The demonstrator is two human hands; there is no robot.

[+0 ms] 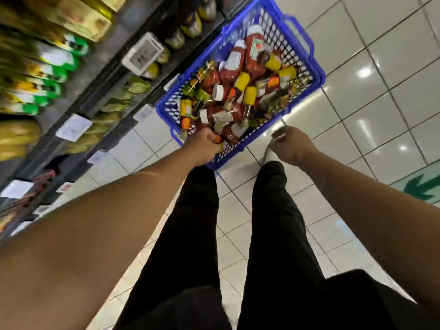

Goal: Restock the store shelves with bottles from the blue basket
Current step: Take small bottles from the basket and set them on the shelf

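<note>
One blue perforated plastic basket [316, 67] on the pale tiled floor [371, 120] beside the dark store shelves [100, 75], heaped with red sauce bottles [253, 52], white and yellow caps among them; exact count impossible in the jumble. Left hand [202, 148] at the basket's near corner, fingers curled around a small orange-capped bottle [217, 138]. Right hand [291, 145] just outside the near rim, fingers loose, holding nothing.

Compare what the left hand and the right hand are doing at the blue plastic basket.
The left hand reaches into the near end of the blue plastic basket, while the right hand hangs outside it above the tiled floor. The left hand's fingers curl round a bottle with an orange cap; the right hand holds nothing, fingers loosely bent. Both arms are bare and extend downward toward the basket.
</note>
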